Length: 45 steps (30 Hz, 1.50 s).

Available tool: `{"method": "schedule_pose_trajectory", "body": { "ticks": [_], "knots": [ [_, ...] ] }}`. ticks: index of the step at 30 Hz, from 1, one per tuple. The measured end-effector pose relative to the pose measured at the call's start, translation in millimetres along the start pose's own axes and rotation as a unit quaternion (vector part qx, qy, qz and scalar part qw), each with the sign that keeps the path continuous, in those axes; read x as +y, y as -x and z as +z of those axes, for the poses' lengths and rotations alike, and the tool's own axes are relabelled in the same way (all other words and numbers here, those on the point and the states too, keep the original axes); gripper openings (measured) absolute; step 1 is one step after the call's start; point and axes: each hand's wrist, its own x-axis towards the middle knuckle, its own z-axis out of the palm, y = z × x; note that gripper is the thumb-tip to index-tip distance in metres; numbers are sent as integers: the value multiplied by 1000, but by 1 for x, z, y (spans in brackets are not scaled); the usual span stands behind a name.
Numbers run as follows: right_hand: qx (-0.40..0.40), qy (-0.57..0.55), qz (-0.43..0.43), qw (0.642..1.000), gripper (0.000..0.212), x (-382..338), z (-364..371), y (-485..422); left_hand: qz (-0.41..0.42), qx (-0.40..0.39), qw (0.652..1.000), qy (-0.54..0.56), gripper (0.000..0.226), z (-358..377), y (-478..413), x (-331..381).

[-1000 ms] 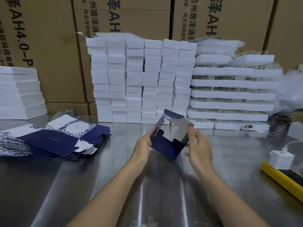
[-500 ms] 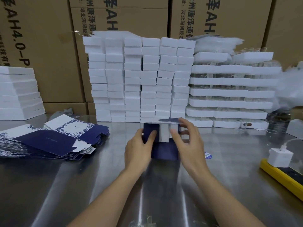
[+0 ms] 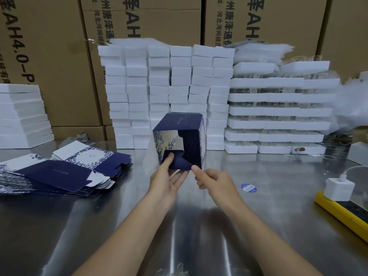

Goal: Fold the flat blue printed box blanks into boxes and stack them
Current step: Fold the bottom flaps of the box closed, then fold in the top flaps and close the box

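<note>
A dark blue box [image 3: 186, 134] with white leaf print is raised above the steel table [image 3: 119, 226] at the centre, its interlocking bottom flaps facing me. My left hand [image 3: 169, 180] grips it from below, thumb pressed on a flap. My right hand [image 3: 213, 181] touches the box's lower right corner with thumb and forefinger. A fanned pile of flat blue printed blanks [image 3: 59, 172] lies on the table to the left.
Stacks of white foam blocks [image 3: 167, 92] and foam trays [image 3: 278, 114] stand behind the box, with brown cartons [image 3: 49, 56] behind them. More white trays [image 3: 22, 116] sit far left. A white charger [image 3: 338, 189] on a yellow power strip [image 3: 346, 216] lies at right. A blue sticker [image 3: 248, 188] lies nearby.
The box went from half open to squared up, and was turned and lifted so its closed bottom flaps face me. The right hand slid down to the lower corner.
</note>
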Motion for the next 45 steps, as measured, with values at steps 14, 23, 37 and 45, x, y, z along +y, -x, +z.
{"method": "schedule_pose_trajectory", "body": {
  "ticks": [14,23,37,45],
  "knots": [
    [63,-204,60,975,35,-10,2,-1,51,-13,947,-318,44,14,13,-20],
    [-5,-259,89,962,38,-17,-1,3,37,0,949,-314,45,14,12,-23],
    [-22,-234,79,969,30,-15,2,3,55,-71,929,-359,53,17,17,-23],
    [29,-215,84,972,36,-13,2,3,30,-55,930,-363,52,18,19,-21]
  ]
}}
